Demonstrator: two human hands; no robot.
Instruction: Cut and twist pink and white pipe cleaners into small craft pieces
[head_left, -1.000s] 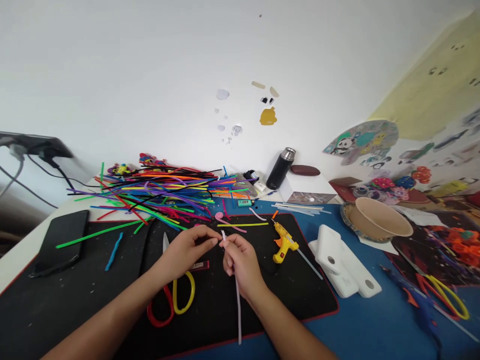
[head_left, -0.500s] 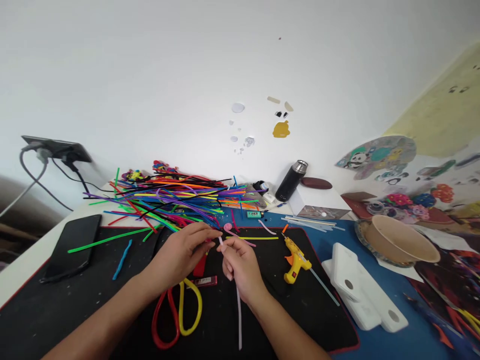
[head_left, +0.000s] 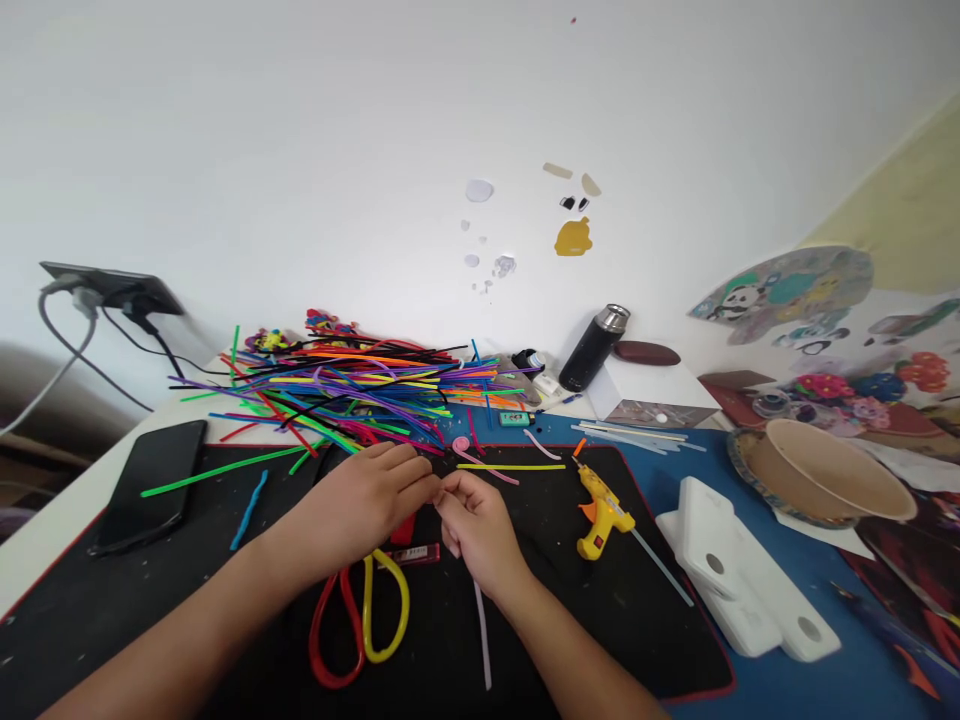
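A pale pink pipe cleaner hangs down below my right hand, which is closed around it. My left hand meets the right one, its fingertips pinched at the upper end of the same pipe cleaner; the fingers hide that end. Under my left hand lie scissors with one red and one yellow handle, blades mostly covered. Beside them is a small reddish packet. Just beyond my fingers rests a pink coiled pipe cleaner, near a straight yellow pipe cleaner.
A yellow glue gun lies on the black mat, right of my hands. Behind is a heap of coloured pipe cleaners. A phone is at left; a black flask, white devices and a bowl are at right.
My fingertips have come together, covering the pipe cleaner's upper end that showed between them before. The view has shifted slightly.
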